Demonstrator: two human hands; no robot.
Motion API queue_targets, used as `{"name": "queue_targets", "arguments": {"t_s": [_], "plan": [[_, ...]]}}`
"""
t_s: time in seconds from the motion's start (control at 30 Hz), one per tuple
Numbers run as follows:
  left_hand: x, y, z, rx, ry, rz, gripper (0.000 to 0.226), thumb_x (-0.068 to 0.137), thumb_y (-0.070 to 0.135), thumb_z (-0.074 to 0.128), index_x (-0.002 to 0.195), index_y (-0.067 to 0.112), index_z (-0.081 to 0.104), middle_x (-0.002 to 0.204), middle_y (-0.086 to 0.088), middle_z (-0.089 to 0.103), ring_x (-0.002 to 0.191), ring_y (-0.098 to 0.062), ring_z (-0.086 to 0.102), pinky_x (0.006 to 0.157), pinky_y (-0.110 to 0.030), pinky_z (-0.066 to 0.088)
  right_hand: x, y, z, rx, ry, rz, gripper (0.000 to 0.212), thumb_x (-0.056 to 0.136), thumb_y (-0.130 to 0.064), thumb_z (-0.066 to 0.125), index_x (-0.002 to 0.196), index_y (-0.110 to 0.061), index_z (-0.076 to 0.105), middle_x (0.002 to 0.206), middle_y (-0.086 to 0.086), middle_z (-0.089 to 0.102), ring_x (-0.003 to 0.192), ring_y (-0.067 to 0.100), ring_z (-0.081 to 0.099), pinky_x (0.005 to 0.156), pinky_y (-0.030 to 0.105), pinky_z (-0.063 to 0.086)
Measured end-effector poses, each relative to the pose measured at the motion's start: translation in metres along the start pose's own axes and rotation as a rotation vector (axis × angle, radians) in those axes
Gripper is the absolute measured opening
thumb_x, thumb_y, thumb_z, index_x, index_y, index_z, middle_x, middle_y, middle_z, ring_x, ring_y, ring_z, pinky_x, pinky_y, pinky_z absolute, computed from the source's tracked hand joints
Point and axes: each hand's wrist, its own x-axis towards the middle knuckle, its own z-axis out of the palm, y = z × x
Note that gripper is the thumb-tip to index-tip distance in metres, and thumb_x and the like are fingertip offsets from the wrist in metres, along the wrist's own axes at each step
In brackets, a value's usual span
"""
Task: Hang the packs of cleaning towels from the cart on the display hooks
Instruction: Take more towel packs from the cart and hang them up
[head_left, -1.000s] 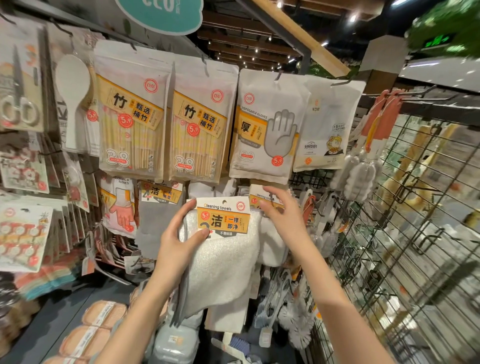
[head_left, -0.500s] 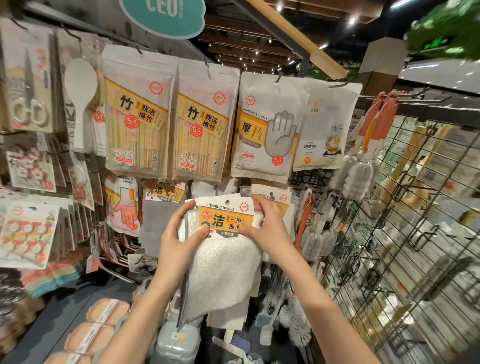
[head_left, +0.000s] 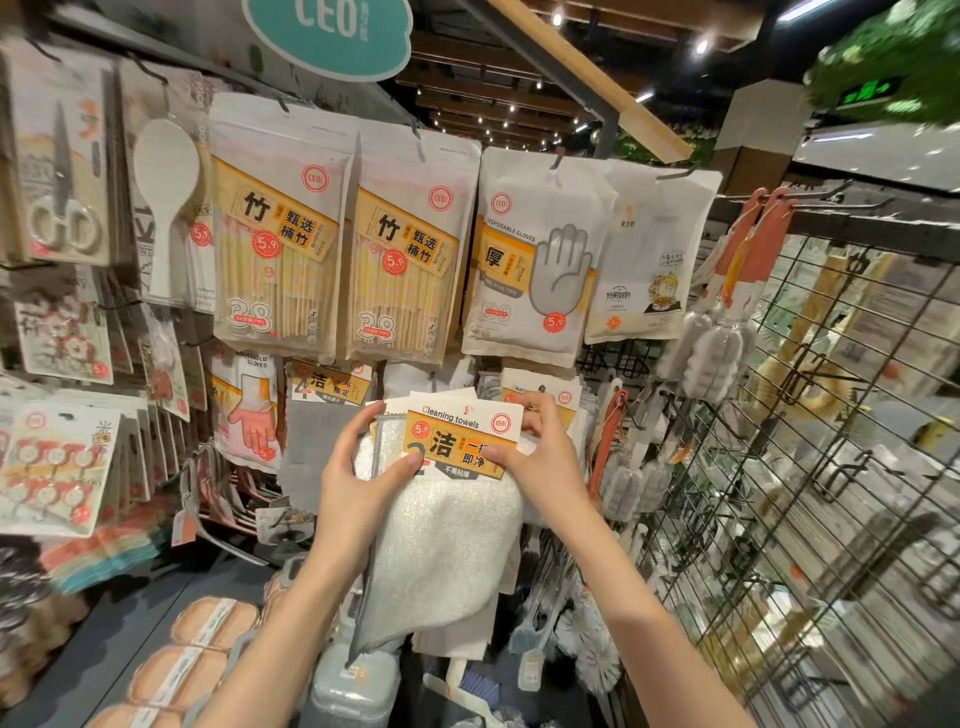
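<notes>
Both hands on one pack of cleaning towels (head_left: 441, 540), held up at frame centre in front of the display rack

Left hand (head_left: 353, 493): grips the pack's left edge, thumb pressed on the front near the card label (head_left: 462, 441), fingers (head_left: 358, 421) curled behind the top-left corner
Right hand (head_left: 545, 467): pinches the label's right end, thumb on the front face, fingers wrapped over the top-right corner

The pack is white cloth with a grey trimmed edge, hanging loose below the label, lower corner drooping toward 6 o'clock. Cannot tell if the label's hole is on a hook; that spot is hidden by the label and fingers

Directly behind the pack at 12 o'clock: more towel packs (head_left: 540, 395) already hanging, same orange and white label. At 10 o'clock of the held pack, a grey towel pack (head_left: 317, 441) hangs just beside it

Row above, left to right: two chopstick bags (head_left: 280, 244), disposable gloves bag (head_left: 530, 270), another white pouch (head_left: 649, 260). Scissors card (head_left: 62, 182) and a white rice paddle (head_left: 166, 187) at 9–10 o'clock. Wire grid panel (head_left: 805, 467) with bottle brushes (head_left: 711, 353) at 3 o'clock. Sponges (head_left: 208, 639) on the shelf at 7 o'clock
</notes>
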Motion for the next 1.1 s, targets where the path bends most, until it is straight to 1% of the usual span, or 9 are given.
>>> {"name": "queue_targets", "arguments": {"t_s": [0.13,0.27,0.37,0.47,0.57,0.73,0.93,1.03,1.1], "plan": [[0.000,0.003,0.001,-0.020,-0.014,-0.025,0.053,0.077,0.030,0.078,0.119,0.053,0.055,0.127,0.029,0.050,0.125,0.005,0.043,0.102,-0.033,0.039,0.001,0.003,-0.002,0.028,0.050,-0.018,0.059,0.071,-0.007,0.079,0.096,-0.048,0.043,0.102,-0.007,0.064,0.102,0.008,0.059,0.084,0.029,0.050],[0.001,0.006,0.000,-0.032,-0.040,0.002,0.040,0.084,0.042,0.066,0.121,0.050,0.055,0.121,0.042,0.051,0.116,0.023,0.041,0.096,-0.021,0.036,0.004,0.006,-0.005,0.046,0.078,-0.017,0.064,0.070,-0.009,0.080,0.092,-0.057,0.044,0.106,-0.009,0.062,0.107,0.013,0.058,0.087,0.034,0.049],[0.006,0.005,-0.004,-0.062,-0.025,-0.005,0.037,0.089,0.036,0.062,0.124,0.045,0.055,0.123,0.038,0.052,0.116,0.019,0.044,0.095,-0.019,0.037,0.007,0.013,-0.013,0.119,0.114,0.007,0.059,0.070,-0.006,0.080,0.099,-0.047,0.047,0.104,-0.003,0.064,0.103,0.013,0.061,0.076,0.022,0.053],[0.009,0.003,-0.008,-0.059,-0.022,0.006,0.045,0.089,0.017,0.065,0.122,0.045,0.055,0.118,0.037,0.056,0.108,0.016,0.052,0.085,-0.013,0.040,0.010,0.019,-0.020,0.105,0.165,0.000,0.057,0.070,-0.007,0.079,0.097,-0.045,0.046,0.098,-0.007,0.065,0.094,0.003,0.061,0.062,0.007,0.046],[0.012,-0.003,-0.008,-0.048,-0.011,0.011,0.055,0.087,0.003,0.064,0.121,0.045,0.056,0.113,0.026,0.063,0.104,-0.001,0.062,0.084,-0.023,0.047,0.014,0.023,-0.023,0.091,0.189,-0.003,0.056,0.072,-0.006,0.078,0.098,-0.043,0.046,0.097,-0.010,0.064,0.094,0.000,0.060,0.065,0.012,0.049],[0.016,-0.011,-0.005,-0.051,-0.002,0.006,0.058,0.086,0.001,0.065,0.122,0.046,0.056,0.126,0.007,0.061,0.116,-0.017,0.058,0.099,-0.040,0.045,0.020,0.031,-0.025,0.077,0.197,-0.021,0.055,0.076,0.000,0.072,0.104,-0.039,0.047,0.103,-0.005,0.061,0.097,0.006,0.059,0.074,0.026,0.054],[0.020,-0.014,-0.010,-0.007,0.028,0.002,0.058,0.086,0.004,0.066,0.121,0.049,0.055,0.128,0.014,0.058,0.124,-0.016,0.051,0.106,-0.046,0.040,0.033,0.052,-0.041,0.179,0.260,0.054,0.045,0.079,0.011,0.065,0.101,-0.026,0.052,0.102,-0.011,0.060,0.091,0.000,0.058,0.064,0.018,0.054],[0.020,-0.015,-0.012,0.000,0.045,0.003,0.058,0.086,0.004,0.066,0.120,0.050,0.056,0.123,0.022,0.059,0.119,-0.007,0.054,0.101,-0.038,0.043,0.043,0.060,-0.044,0.176,0.267,0.057,0.042,0.079,0.012,0.064,0.099,-0.023,0.052,0.098,-0.016,0.059,0.086,-0.006,0.058,0.058,0.012,0.051],[0.019,-0.016,-0.012,0.002,0.052,0.010,0.059,0.085,0.004,0.067,0.120,0.050,0.056,0.121,0.025,0.059,0.116,-0.001,0.055,0.098,-0.032,0.043,0.049,0.065,-0.046,0.164,0.260,0.075,0.040,0.080,0.011,0.063,0.102,-0.021,0.052,0.099,-0.013,0.059,0.089,-0.002,0.058,0.059,0.014,0.052]]}}
